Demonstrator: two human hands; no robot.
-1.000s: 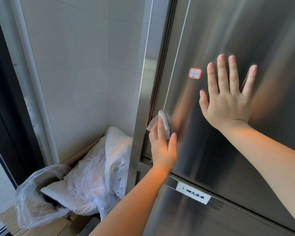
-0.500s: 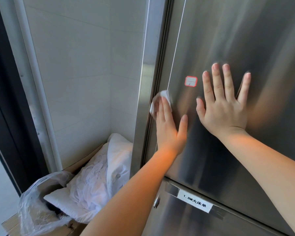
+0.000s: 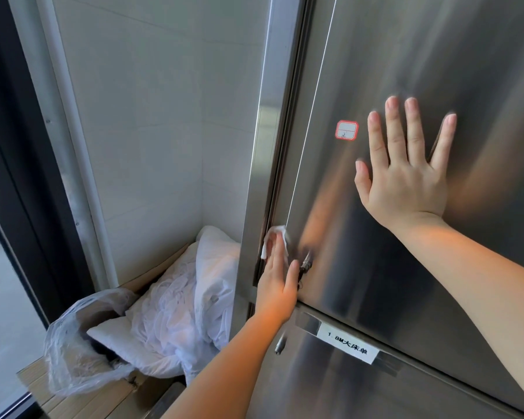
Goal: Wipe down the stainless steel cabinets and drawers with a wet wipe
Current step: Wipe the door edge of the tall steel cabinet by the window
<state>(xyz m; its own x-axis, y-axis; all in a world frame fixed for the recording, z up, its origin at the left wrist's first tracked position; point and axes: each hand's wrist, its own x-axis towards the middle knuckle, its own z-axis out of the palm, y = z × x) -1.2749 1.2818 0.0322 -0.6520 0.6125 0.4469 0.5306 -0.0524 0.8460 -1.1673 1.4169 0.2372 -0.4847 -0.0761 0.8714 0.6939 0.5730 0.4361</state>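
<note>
1. Head view, writing: white strip label (image 3: 348,343) on the rail below the upper door, printed "1.8M" followed by Chinese characters, legible. Small red-bordered sticker (image 3: 347,130) on the upper door; its mark is too small to read.
2. Cabinet (image 3: 406,71): brushed stainless steel, reflective, showing blurred reflections of both arms. Upper door above, a second front below the labelled rail. Vertical steel frame post (image 3: 263,146) along the left edge.
3. Wet wipe (image 3: 272,237): white, crumpled, small, at the left edge of the upper door where door meets frame post, near the door's lower corner.
4. Left hand (image 3: 277,282): fingers straight, pressing the wipe flat against the steel; wipe shows above the fingertips.
5. Right hand (image 3: 406,176): fingers spread and straight, palm flat on the upper door, right of the sticker, holding nothing.
6. Small metal lock (image 3: 305,263): on the door just right of the left hand's thumb.
7. Remainder: white bedding (image 3: 176,313) heaped in the corner, clear plastic bag (image 3: 70,352) beside it, tiled wall (image 3: 164,116).
</note>
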